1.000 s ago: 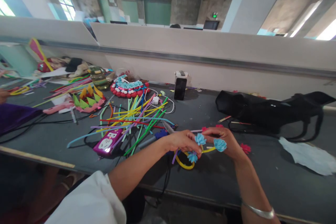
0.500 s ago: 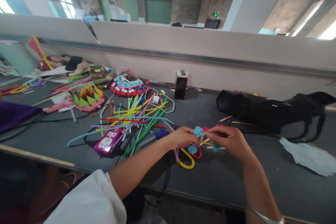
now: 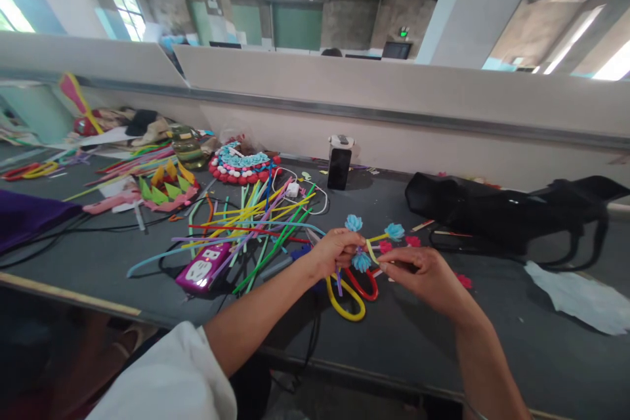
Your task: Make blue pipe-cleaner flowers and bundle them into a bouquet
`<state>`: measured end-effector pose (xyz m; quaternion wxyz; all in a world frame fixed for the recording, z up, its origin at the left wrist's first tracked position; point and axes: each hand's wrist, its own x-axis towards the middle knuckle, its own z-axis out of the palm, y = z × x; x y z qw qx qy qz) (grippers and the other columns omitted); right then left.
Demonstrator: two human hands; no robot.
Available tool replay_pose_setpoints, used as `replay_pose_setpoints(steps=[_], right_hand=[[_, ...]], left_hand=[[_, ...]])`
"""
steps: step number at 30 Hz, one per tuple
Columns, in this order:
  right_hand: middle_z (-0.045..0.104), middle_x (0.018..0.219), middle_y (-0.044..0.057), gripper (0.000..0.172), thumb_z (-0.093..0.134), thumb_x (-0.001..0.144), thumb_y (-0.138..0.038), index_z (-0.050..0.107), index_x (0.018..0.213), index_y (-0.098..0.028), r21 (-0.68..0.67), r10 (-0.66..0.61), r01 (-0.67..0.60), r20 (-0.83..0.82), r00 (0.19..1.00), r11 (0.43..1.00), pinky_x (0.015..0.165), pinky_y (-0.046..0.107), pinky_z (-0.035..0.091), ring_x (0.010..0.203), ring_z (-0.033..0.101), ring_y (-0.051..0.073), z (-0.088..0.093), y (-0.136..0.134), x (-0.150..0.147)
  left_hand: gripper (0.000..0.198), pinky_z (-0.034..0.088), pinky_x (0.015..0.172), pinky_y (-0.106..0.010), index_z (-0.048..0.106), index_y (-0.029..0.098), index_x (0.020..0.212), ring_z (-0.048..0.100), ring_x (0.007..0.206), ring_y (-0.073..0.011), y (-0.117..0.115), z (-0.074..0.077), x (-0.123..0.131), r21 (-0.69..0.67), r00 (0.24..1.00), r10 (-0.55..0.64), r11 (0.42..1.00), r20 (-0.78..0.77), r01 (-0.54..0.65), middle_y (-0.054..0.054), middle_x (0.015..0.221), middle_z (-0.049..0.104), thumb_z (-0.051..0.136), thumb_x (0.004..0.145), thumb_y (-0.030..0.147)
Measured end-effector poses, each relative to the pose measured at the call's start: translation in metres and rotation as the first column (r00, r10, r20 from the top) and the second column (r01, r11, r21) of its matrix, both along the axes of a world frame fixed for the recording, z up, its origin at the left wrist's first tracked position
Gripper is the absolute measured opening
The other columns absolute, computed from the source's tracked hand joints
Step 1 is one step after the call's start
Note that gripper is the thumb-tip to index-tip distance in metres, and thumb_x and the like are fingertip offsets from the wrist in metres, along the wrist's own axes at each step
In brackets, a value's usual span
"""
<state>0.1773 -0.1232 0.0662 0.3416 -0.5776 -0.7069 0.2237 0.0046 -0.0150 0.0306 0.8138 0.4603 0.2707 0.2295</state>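
My left hand (image 3: 332, 251) is closed around a bundle of pipe-cleaner stems topped with small blue flowers (image 3: 353, 222). One more blue flower (image 3: 394, 231) sticks out to the right on a yellow stem. My right hand (image 3: 422, 275) pinches the yellow stem just right of the bundle. Below the hands, a yellow loop (image 3: 345, 300) and a red loop (image 3: 363, 285) hang down to the dark table (image 3: 394, 341). Small red flowers (image 3: 412, 241) lie on the table beside my hands.
A heap of coloured pipe cleaners (image 3: 251, 223) and a purple power strip (image 3: 201, 267) lie to the left. A phone (image 3: 338, 167) stands at the back wall. A black bag (image 3: 497, 210) and a white sheet (image 3: 575, 295) are on the right. A red-and-blue wreath (image 3: 241, 164) sits behind.
Both hands have lifted the flower bundle slightly and turned it; the blue flowers now point upward, and a red loop shows beside the yellow one.
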Motion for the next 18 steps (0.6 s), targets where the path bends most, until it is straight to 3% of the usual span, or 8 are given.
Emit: replay_pose_setpoints(steps=[10,15,18], right_hand=[[0.074,0.084,0.004,0.025,0.062,0.081,-0.039,0.074,0.08,-0.018,-0.127,-0.025,0.005,-0.154,0.988,0.992,0.08,0.032,0.049,0.083,0.065,0.023,-0.017,0.018,0.012],[0.074,0.082,0.006,0.029,0.069,0.075,-0.044,0.074,0.081,-0.017,-0.122,-0.047,0.008,-0.323,0.945,0.992,0.072,0.031,0.051,0.079,0.066,0.023,-0.018,0.018,0.013],[0.073,0.079,0.006,0.028,0.07,0.075,-0.044,0.074,0.079,-0.017,-0.163,0.004,-0.064,-0.346,0.938,0.984,0.066,0.028,0.051,0.073,0.067,0.021,-0.016,0.018,0.015]], left_hand=[[0.018,0.013,0.035,-0.018,0.064,0.01,0.068,0.015,0.032,-0.002,-0.002,0.003,-0.004,0.044,0.982,-0.14,0.99,0.13,0.136,0.013,0.036,0.022,0.065,0.066,0.029],[0.023,0.013,0.037,-0.019,0.066,0.009,0.066,0.018,0.032,-0.0019,-0.006,0.008,-0.007,0.1,0.971,-0.219,0.973,0.092,0.209,0.012,0.036,0.025,0.07,0.066,0.032],[0.025,0.014,0.038,-0.02,0.067,0.009,0.066,0.022,0.034,-0.0015,-0.011,0.01,-0.009,0.174,0.938,-0.346,0.925,0.024,0.337,0.008,0.038,0.039,0.075,0.063,0.033]])
